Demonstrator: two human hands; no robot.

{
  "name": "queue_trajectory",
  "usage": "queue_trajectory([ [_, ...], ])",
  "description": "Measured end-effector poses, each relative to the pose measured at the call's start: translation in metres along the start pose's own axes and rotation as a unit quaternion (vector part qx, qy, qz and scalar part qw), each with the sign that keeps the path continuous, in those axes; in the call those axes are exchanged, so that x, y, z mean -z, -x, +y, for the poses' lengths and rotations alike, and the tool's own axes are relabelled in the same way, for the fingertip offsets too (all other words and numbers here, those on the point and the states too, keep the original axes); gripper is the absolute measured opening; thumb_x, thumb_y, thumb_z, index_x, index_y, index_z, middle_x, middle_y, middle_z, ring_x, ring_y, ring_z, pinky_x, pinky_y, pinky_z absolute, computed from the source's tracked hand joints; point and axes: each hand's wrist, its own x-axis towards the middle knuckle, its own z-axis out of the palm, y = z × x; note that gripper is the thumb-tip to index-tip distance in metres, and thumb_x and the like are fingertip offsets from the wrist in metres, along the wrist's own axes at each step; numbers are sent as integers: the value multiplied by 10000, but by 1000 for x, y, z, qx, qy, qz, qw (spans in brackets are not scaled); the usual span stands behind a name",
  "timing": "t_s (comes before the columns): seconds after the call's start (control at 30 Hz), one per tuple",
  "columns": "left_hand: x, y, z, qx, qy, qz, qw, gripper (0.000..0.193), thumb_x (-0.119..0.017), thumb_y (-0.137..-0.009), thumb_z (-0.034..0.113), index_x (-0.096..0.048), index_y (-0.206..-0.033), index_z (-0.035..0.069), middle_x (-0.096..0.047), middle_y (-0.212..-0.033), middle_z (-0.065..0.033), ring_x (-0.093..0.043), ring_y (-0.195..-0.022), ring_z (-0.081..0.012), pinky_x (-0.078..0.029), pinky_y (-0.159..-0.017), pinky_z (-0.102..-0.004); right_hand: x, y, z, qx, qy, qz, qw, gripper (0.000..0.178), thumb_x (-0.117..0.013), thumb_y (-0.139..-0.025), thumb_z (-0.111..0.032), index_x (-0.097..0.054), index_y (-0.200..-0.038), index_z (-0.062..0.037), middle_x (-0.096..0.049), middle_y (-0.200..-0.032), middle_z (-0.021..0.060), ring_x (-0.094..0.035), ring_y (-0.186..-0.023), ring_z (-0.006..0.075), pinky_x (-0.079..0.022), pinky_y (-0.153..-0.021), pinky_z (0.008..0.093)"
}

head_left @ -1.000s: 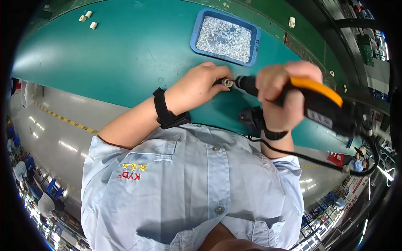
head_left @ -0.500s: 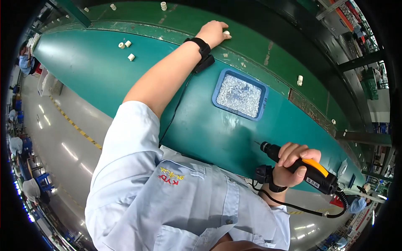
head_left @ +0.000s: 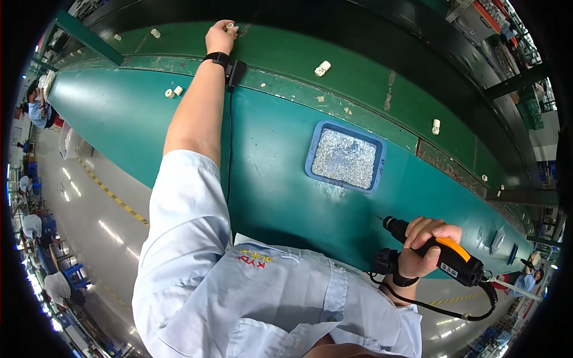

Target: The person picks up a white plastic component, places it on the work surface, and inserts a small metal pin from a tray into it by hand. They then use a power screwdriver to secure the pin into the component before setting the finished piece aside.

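My left hand (head_left: 220,39) reaches far out over the green belt (head_left: 274,51), its fingers closed around a small white cylindrical part (head_left: 229,26). Another white cylindrical part (head_left: 322,68) lies on the belt to the right of that hand. On the right, above the near side of the teal table, my right hand (head_left: 425,243) grips a black and yellow electric screwdriver (head_left: 458,260), its thin bit pointing left and away from me. Between the hands stands a blue tray (head_left: 310,156) filled with many small silvery pieces, probably screws.
Two white parts (head_left: 173,92) lie on the teal table (head_left: 268,197) beside my left forearm. More sit along the belt, one (head_left: 436,126) at the right. A green post (head_left: 89,39) rises at the far left. The screwdriver's black cord (head_left: 441,311) loops below my right wrist.
My left hand has moved left along the belt and now holds a different white part. The one it was at lies released on the belt. My right hand still grips the screwdriver.
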Motion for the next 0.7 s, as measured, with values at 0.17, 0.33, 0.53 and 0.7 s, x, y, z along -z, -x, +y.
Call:
queue_trajectory([
  [0.17, -7, 29, 28, -36, 115, -46, 992, 190, -666, -801, 57, -630, -976, -10, -663, -793, -72, -639, -691, -115, -515, -646, -213, -2, 0, 1, -10, -14, -8, 1000, 354, -608, -853, -370, -441, -957, -75, -436, -565, 1, -422, -437, 113, -331, -448, 240],
  [0.33, -13, 225, 155, 5, 218, -369, 904, 193, -675, -786, 31, -634, -974, 14, -647, -819, -40, -627, -736, -92, -502, -662, -213, 3, 0, 2, -19, -35, 8, 999, 377, -656, -826, -346, -442, -952, -62, -471, -575, 20, -464, -454, 136, -372, -453, 265],
  [0.53, -9, 367, 155, -31, 124, -553, 823, 223, -659, -780, -24, -634, -997, 18, -602, -854, -23, -580, -712, -66, -477, -635, -211, 6, -2, -6, -21, -46, -26, 998, 373, -648, -825, -341, -448, -960, -56, -473, -579, 23, -463, -457, 137, -382, -457, 274],
  [0.7, -19, 388, 142, -32, 155, -500, 852, 216, -681, -756, 13, -636, -966, 37, -604, -795, -86, -617, -683, -138, -485, -601, -249, 11, 3, -10, 1, -34, -60, 998, 354, -588, -847, -367, -453, -979, -67, -439, -568, 9, -420, -436, 120, -356, -458, 265],
])
